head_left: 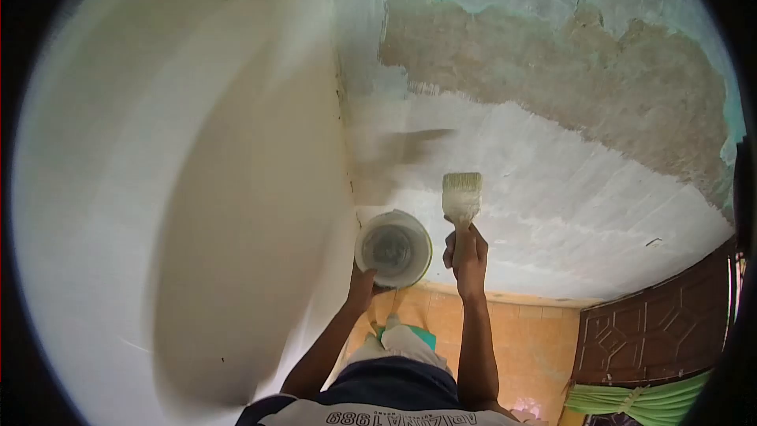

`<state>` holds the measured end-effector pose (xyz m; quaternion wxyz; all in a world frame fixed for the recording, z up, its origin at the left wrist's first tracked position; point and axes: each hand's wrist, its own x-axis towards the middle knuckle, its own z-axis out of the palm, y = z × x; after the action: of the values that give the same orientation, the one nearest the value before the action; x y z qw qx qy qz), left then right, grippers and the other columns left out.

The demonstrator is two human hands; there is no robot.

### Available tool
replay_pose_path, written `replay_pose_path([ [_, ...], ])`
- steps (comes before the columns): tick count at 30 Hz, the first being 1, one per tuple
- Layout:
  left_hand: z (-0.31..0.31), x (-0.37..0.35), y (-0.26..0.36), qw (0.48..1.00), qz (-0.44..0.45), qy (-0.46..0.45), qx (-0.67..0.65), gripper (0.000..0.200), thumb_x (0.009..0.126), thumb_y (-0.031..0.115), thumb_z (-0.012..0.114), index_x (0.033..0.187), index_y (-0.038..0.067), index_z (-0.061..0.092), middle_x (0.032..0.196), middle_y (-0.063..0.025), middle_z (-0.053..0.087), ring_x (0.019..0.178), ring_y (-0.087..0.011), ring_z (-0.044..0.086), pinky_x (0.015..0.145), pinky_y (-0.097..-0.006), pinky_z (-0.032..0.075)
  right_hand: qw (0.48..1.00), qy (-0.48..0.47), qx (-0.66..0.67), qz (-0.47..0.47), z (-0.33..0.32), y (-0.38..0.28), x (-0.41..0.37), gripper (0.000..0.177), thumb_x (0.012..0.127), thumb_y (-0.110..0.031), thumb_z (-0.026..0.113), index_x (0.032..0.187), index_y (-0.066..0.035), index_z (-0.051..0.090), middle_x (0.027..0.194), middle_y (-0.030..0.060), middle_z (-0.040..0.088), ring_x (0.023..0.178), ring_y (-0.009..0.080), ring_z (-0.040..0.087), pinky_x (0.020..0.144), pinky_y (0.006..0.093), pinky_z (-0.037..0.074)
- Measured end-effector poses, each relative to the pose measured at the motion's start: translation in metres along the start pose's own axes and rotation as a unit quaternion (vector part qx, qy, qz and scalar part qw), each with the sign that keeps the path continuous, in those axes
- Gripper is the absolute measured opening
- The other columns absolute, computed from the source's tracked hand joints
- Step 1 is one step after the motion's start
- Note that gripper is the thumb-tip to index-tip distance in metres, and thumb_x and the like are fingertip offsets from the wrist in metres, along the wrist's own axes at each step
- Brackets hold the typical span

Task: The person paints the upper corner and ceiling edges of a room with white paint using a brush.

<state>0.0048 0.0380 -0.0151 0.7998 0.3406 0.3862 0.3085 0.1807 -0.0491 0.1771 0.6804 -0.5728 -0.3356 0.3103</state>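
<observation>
My left hand (363, 288) grips the lower rim of a round white bucket (422, 268), its thumb over the edge; a greyish content shows at the bottom. In my right hand (469, 256) is the handle of a wide paintbrush (462, 196), bristles pointing up, in front of the wall. The brush is whitish with paint. Whether its bristles touch the wall I cannot tell. White coating covers the lower part of the wall (536, 181); above it is a bare grey-brown patch (536, 63).
A pale wall (236, 189) meets the coated wall in a corner on the left. Below is an orange tiled floor (520, 339). A dark carved wooden door (646, 331) and a green cloth (639, 401) are at the lower right.
</observation>
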Motion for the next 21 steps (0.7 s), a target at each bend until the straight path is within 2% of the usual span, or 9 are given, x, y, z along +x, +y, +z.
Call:
replay_pose_path([
  [1, 0.0, 0.009, 0.0, 1.0, -0.005, -0.018, 0.0, 0.065, 0.095, 0.004, 0.044, 0.153, 0.017, 0.018, 0.147, -0.0183, 0.036, 0.129, -0.0393, 0.052, 0.083, -0.0535, 0.064, 0.999, -0.005, 0.034, -0.01, -0.001, -0.001, -0.002, 0.042, 0.107, -0.024, 0.037, 0.123, 0.006, 0.061, 0.064, -0.0013, 0.045, 0.041, 0.005, 0.036, 0.038, 0.0227, 0.029],
  [2, -0.002, 0.015, -0.001, 0.999, -0.009, -0.035, 0.0, 0.067, 0.094, 0.004, 0.045, 0.153, 0.017, 0.017, 0.147, -0.0181, 0.036, 0.129, -0.0383, 0.052, 0.083, -0.0532, 0.064, 0.999, -0.009, 0.039, 0.003, -0.001, -0.006, -0.002, 0.042, 0.107, -0.026, 0.039, 0.125, 0.005, 0.059, 0.066, 0.0001, 0.051, 0.046, 0.0056, 0.042, 0.041, 0.0219, 0.032],
  [7, 0.016, 0.031, 0.016, 0.996, -0.042, -0.062, 0.053, 0.064, 0.093, 0.007, 0.049, 0.151, 0.016, 0.025, 0.144, -0.0163, 0.043, 0.121, -0.0349, 0.059, 0.083, -0.0494, 0.064, 1.0, -0.009, 0.013, -0.027, 0.002, -0.006, 0.018, 0.04, 0.107, -0.028, 0.042, 0.123, 0.005, 0.059, 0.069, 0.0021, 0.057, 0.054, 0.006, 0.049, 0.05, 0.0221, 0.039],
  [9, 0.011, 0.055, -0.001, 0.992, -0.086, -0.069, 0.058, 0.067, 0.09, -0.001, 0.047, 0.15, 0.02, 0.024, 0.142, -0.0152, 0.046, 0.12, -0.036, 0.06, 0.079, -0.0529, 0.064, 0.999, -0.044, 0.015, -0.011, 0.004, -0.007, 0.027, 0.038, 0.108, -0.029, 0.043, 0.119, 0.004, 0.06, 0.071, 0.0034, 0.061, 0.057, 0.0062, 0.052, 0.053, 0.0229, 0.041],
  [11, 0.019, 0.058, 0.003, 0.991, -0.099, -0.057, 0.07, 0.068, 0.089, -0.001, 0.049, 0.15, 0.021, 0.027, 0.141, -0.0131, 0.048, 0.121, -0.0348, 0.059, 0.08, -0.053, 0.064, 0.998, -0.051, 0.04, -0.026, 0.01, 0.006, 0.037, 0.038, 0.107, -0.031, 0.047, 0.111, 0.003, 0.063, 0.065, 0.0031, 0.059, 0.054, 0.0061, 0.051, 0.05, 0.0228, 0.04],
  [14, 0.021, 0.066, 0.0, 0.989, -0.115, -0.07, 0.068, 0.066, 0.089, -0.002, 0.047, 0.149, 0.021, 0.03, 0.141, -0.0124, 0.049, 0.119, -0.0345, 0.061, 0.079, -0.0529, 0.064, 0.999, -0.026, 0.003, 0.028, 0.03, 0.01, 0.049, 0.041, 0.104, -0.036, 0.053, 0.1, 0.002, 0.067, 0.054, 0.0013, 0.053, 0.046, 0.0068, 0.048, 0.046, 0.0244, 0.036],
  [17, 0.012, 0.092, -0.025, 0.986, -0.119, -0.112, 0.024, 0.064, 0.09, -0.002, 0.046, 0.148, 0.02, 0.032, 0.141, -0.0139, 0.05, 0.114, -0.0339, 0.064, 0.078, -0.0521, 0.065, 0.998, -0.048, -0.014, 0.038, 0.052, -0.01, 0.068, 0.043, 0.104, -0.038, 0.054, 0.1, 0.003, 0.067, 0.055, 0.0017, 0.053, 0.047, 0.0069, 0.047, 0.046, 0.025, 0.035],
  [19, 0.006, 0.105, -0.039, 0.988, -0.146, -0.056, -0.01, 0.059, 0.091, 0.0, 0.044, 0.146, 0.019, 0.034, 0.136, -0.0142, 0.053, 0.109, -0.0335, 0.067, 0.078, -0.0513, 0.065, 0.997, -0.062, -0.016, 0.042, 0.066, -0.041, 0.084, 0.044, 0.103, -0.039, 0.055, 0.099, 0.003, 0.067, 0.054, 0.002, 0.052, 0.047, 0.007, 0.046, 0.046, 0.0256, 0.035],
  [21, -0.001, 0.104, -0.042, 0.988, -0.143, -0.055, -0.005, 0.057, 0.092, 0.001, 0.044, 0.146, 0.018, 0.034, 0.134, -0.0138, 0.054, 0.108, -0.0334, 0.067, 0.079, -0.0513, 0.065, 0.996, -0.093, -0.007, 0.013, 0.081, -0.061, 0.102, 0.045, 0.104, -0.037, 0.054, 0.099, 0.006, 0.066, 0.052, 0.0022, 0.051, 0.046, 0.0073, 0.045, 0.045, 0.0266, 0.035],
])
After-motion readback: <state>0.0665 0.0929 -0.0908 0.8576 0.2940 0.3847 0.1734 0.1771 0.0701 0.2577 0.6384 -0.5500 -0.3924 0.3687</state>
